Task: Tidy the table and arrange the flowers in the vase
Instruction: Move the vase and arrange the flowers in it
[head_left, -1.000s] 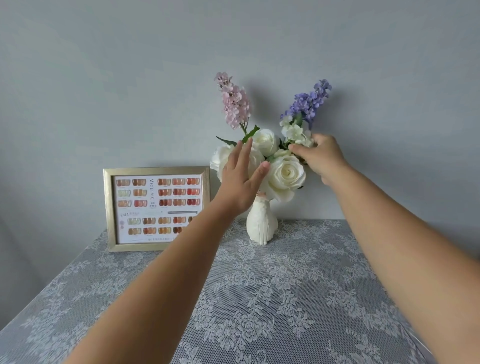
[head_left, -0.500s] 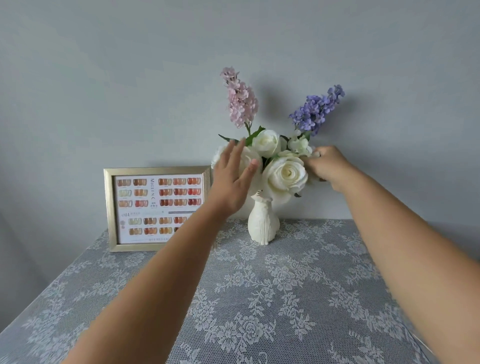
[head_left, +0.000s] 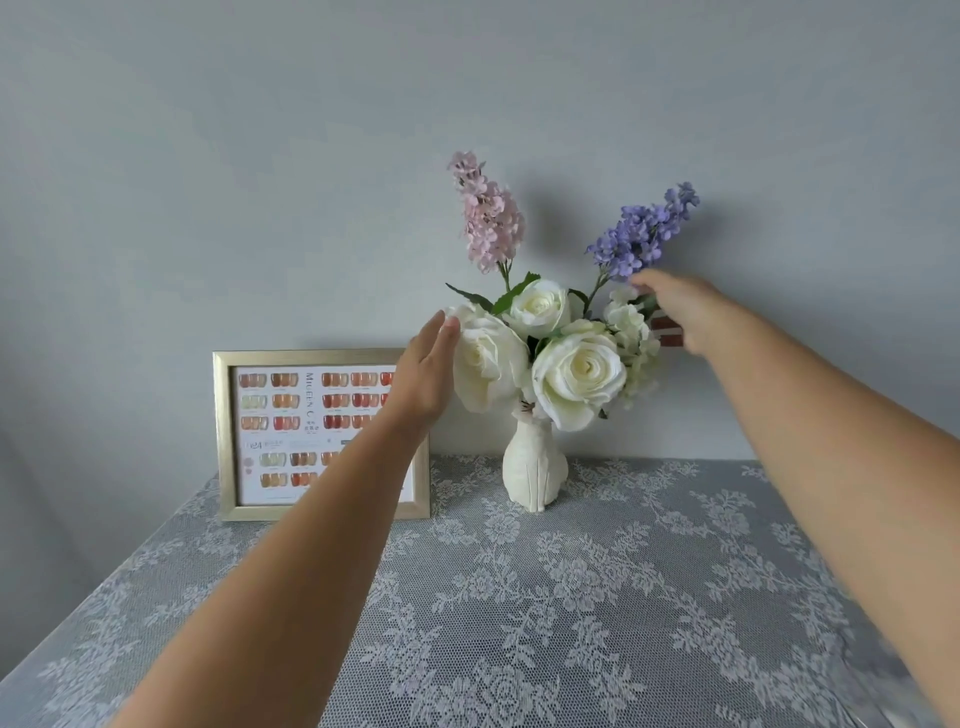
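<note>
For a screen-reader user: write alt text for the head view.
Two bare hands adjust a bouquet in a white vase on a lace-covered table: the left hand lies flat against a white rose, the right hand reaches just under a purple flower spike. A gold picture frame stands left.

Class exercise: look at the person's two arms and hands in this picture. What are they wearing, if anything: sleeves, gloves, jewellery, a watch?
Both forearms are bare as far as the picture shows; no sleeve, glove, watch or bracelet is visible. The left hand shows no ring. The right hand shows none either, though its fingers are partly hidden behind the flowers.
</note>
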